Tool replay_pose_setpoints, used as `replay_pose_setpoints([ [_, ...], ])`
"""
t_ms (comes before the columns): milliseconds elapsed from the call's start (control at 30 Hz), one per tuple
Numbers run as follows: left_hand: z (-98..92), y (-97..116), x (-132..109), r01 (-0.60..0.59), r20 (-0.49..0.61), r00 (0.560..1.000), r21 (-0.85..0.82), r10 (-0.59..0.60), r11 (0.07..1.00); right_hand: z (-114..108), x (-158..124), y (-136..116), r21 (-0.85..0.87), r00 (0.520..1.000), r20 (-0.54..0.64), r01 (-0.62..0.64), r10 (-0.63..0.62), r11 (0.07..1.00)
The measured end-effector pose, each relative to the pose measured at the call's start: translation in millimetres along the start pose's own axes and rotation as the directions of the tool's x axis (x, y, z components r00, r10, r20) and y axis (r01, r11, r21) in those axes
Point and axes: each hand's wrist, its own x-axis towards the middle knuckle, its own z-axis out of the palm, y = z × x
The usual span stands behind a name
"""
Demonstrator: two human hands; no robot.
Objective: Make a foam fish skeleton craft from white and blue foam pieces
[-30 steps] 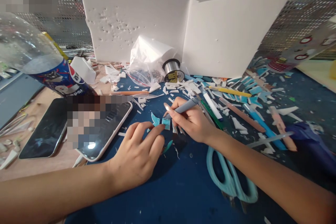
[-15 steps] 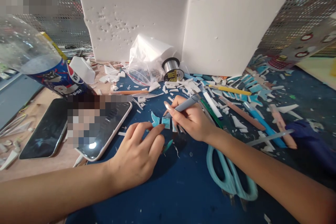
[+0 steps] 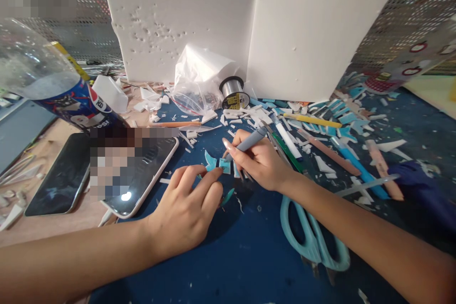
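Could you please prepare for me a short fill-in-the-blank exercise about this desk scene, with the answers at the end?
The grey-blue pen is in the person's ____ hand.
The brand name on the blue container is ____.
The large board standing behind the spool is coloured ____.

Missing words: right; Pepsi; white.

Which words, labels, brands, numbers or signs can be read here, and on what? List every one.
"PSI", a word's end, on the blue, clear-topped plastic container.
Its round red-white-blue logo: lettering too small to read surely.
Black-and-yellow label on the black-rimmed spool of silvery line: characters too small and blurred to read.
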Motion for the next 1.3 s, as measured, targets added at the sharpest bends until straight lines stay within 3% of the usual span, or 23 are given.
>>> replay_pose_setpoints([
  [100,-0.5,0.2,0.3,-0.002,-0.006,1.0,0.001,0.002,1.0,-0.1,-0.2,-0.8,-0.005,1.0,0.007,-0.007,0.007,1.0],
  [300,-0.3,1.0,1.4,0.007,-0.009,1.0,0.0,-0.007,1.0,0.0,-2.8,0.2,0.021,0.994,-0.105,0.011,-0.009,1.0],
  [800,-0.8,0.2,1.6,0.002,-0.002,1.0,0.013,-0.002,1.0,-0.9,-1.7,0.2,-0.01,0.999,-0.049,0.009,-0.009,1.0],
  [967,-0.5,0.7,2.0,0.007,-0.012,1.0,0.026,-0.006,1.0,0.1,-4.2,0.4,0.035,0.995,-0.1,-0.002,0.005,0.999],
  [1300,-0.9,0.3,1.3,0.002,-0.013,1.0,0.018,-0.001,1.0,-0.3,-3.2,-1.5,0.006,0.995,-0.093,0.042,-0.041,0.999],
])
